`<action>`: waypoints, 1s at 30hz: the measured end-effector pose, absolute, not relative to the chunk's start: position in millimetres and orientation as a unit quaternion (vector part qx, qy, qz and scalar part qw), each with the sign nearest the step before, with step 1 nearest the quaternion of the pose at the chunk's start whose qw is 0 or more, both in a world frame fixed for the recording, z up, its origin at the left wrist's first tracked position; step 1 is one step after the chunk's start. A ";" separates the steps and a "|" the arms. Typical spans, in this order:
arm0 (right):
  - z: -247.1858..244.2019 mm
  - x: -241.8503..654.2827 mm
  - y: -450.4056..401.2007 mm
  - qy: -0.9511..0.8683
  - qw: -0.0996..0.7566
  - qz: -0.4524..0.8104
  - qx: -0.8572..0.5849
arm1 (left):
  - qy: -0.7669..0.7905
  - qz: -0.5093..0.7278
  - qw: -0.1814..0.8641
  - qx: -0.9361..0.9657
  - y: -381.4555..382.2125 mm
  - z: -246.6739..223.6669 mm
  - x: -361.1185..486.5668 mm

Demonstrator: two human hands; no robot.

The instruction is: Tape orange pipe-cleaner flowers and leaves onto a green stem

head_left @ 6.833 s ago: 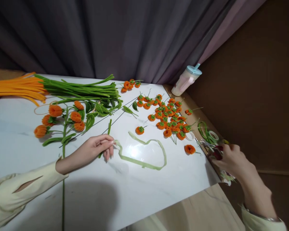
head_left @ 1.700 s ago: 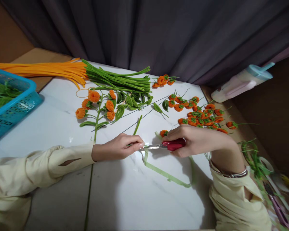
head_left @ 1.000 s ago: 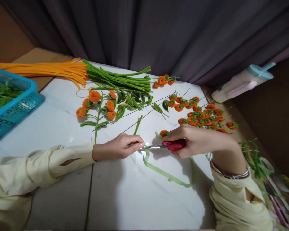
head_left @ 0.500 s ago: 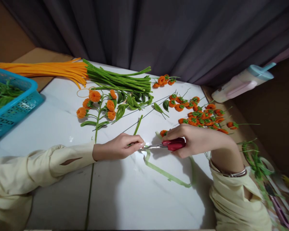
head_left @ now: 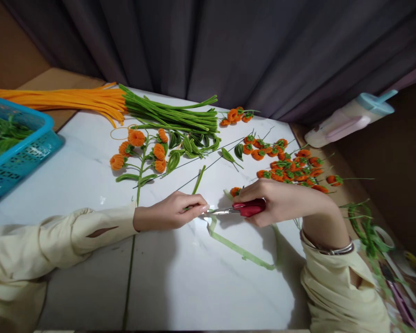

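Observation:
My left hand (head_left: 175, 210) is closed in a pinch, thumb against forefinger. A bit of green shows between its fingers, mostly hidden. Pale green floral tape (head_left: 241, 250) starts at these fingertips and loops over the table toward my right hand (head_left: 273, 201). That hand is wrapped round red-handled scissors (head_left: 251, 207), whose metal tips meet the left fingertips and the tape. Just beyond the left hand lies a short green pipe-cleaner piece (head_left: 198, 179). An orange flower (head_left: 235, 191) sits beside the right fingers. Left of these is a green stem with orange blooms (head_left: 143, 169).
Orange pipe cleaners (head_left: 86, 99) and green ones (head_left: 169, 113) lie at the back. A blue basket (head_left: 24, 157) of green leaves stands left. Several orange flowers (head_left: 291, 169) spread at right, near a tumbler (head_left: 350, 119). Thin dark wires (head_left: 208, 167) cross the table.
My right hand and the scissors have shifted very slightly left. The left hand, the tape and the things on the table look unmoved.

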State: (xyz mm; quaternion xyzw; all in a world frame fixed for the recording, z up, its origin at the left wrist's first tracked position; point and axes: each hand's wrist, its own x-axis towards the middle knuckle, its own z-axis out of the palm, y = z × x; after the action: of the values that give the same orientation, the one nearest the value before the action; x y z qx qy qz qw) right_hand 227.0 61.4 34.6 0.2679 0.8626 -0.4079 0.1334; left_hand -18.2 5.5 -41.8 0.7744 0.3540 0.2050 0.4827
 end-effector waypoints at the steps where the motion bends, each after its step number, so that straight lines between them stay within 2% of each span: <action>1: 34.7 226.8 61.1 0.865 0.133 -0.404 0.267 | 0.353 0.206 0.482 0.775 5.3 -41.9 -18.3; 30: 40.7 223.2 57.3 0.848 0.159 -0.419 0.282 | 0.342 0.206 0.479 0.782 4.2 -45.4 -19.6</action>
State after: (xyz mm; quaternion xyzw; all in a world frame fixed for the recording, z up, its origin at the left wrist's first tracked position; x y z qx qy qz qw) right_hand 223.2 57.3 40.7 0.2817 0.8483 -0.4191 0.1593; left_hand -19.6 4.2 -45.4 0.7817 0.3422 0.2062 0.4789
